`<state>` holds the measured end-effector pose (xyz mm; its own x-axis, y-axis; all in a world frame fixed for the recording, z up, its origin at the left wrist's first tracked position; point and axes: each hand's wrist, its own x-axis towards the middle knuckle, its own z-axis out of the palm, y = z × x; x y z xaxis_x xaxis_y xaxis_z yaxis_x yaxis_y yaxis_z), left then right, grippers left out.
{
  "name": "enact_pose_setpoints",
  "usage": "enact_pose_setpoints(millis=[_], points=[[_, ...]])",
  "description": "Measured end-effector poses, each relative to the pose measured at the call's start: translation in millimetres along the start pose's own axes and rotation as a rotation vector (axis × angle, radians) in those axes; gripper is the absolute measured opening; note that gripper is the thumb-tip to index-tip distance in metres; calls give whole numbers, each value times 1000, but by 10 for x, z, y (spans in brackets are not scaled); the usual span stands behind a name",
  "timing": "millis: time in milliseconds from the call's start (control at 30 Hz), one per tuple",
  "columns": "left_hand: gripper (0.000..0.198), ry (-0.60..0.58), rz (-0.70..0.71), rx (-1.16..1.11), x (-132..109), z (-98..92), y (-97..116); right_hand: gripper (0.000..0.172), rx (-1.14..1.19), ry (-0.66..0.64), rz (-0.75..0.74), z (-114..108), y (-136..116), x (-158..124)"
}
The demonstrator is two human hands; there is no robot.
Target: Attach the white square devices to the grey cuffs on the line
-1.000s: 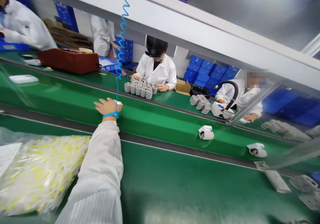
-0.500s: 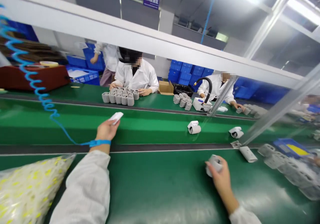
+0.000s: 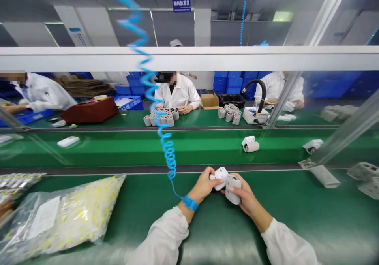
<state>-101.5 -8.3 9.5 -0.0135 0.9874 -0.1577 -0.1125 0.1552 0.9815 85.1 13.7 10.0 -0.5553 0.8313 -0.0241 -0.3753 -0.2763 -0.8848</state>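
Observation:
My left hand [image 3: 205, 185] is closed on a flat white plastic cover [image 3: 220, 177] with small dark holes in its face. Right beside it, my right hand [image 3: 245, 194] grips a grey rounded plastic housing [image 3: 233, 188] between thumb and fingers. The two parts meet or overlap in view; whether they are joined I cannot tell. Both hands are above the green work surface [image 3: 219, 233], in front of me. A blue wrist strap [image 3: 190, 203] circles my left wrist, with a coiled blue cord [image 3: 169, 154] rising from it.
A clear bag of white and yellow small parts [image 3: 85, 209] lies at left. Across the green conveyor [image 3: 189, 148] sit a white-and-grey assembly [image 3: 250, 144] and a white cover [image 3: 68, 141]. A metal post [image 3: 346, 132] slants at right. Co-workers sit opposite, near grouped grey housings [image 3: 160, 119].
My hands have come together at the middle, the left moving right with the white cover, the right moving slightly left with the grey housing. The camera view has levelled and turned left.

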Motion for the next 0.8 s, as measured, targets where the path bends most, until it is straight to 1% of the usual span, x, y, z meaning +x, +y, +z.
enact_pose_setpoints(millis=[67, 100, 167, 200, 233, 267, 300, 333, 367, 400, 433, 467, 500, 600, 667, 800], points=[[46, -6, -9, 45, -46, -1, 41, 47, -83, -68, 15, -78, -83, -56], [48, -34, -23, 71, -71, -15, 68, 49, -121, -107, 30, -103, -124, -86], [48, -154, -71, 135, -122, -41, 121, 53, -158, -159, 59, -128, -202, -143], [46, -215, -93, 144, -142, -41, 142, 54, -146, -155, 66, -133, -237, -168], [43, -263, -113, 115, -157, -28, 156, 55, -115, -122, 63, -138, -267, -189], [42, -280, -127, 50, -165, 2, 163, 54, -75, -63, 53, -143, -292, -207], [44, -249, -128, -53, -167, 48, 160, 53, -30, 10, 40, -149, -308, -225], [47, -172, -109, -181, -162, 110, 149, 50, 19, 86, 23, -155, -315, -241], [51, -67, -74, -320, -153, 184, 131, 47, 72, 147, 7, -161, -312, -257], [54, 45, -23, -449, -141, 265, 107, 44, 128, 181, -2, -166, -300, -272], [55, 138, 33, -547, -128, 349, 81, 42, 185, 181, 0, -169, -280, -285], [55, 199, 80, -618, -116, 428, 53, 41, 236, 160, 9, -169, -256, -295], [54, 220, 110, -664, -108, 498, 25, 41, 276, 132, 22, -167, -231, -301], [51, 208, 127, -691, -104, 619, -51, 45, 293, 94, 59, -168, -175, -286], [49, 202, 149, -651, -109, 629, -99, 45, 232, 105, 60, -186, -162, -252], [46, 201, 230, -539, -109, 585, -184, 46, 91, 126, -9, -251, -157, -179]])
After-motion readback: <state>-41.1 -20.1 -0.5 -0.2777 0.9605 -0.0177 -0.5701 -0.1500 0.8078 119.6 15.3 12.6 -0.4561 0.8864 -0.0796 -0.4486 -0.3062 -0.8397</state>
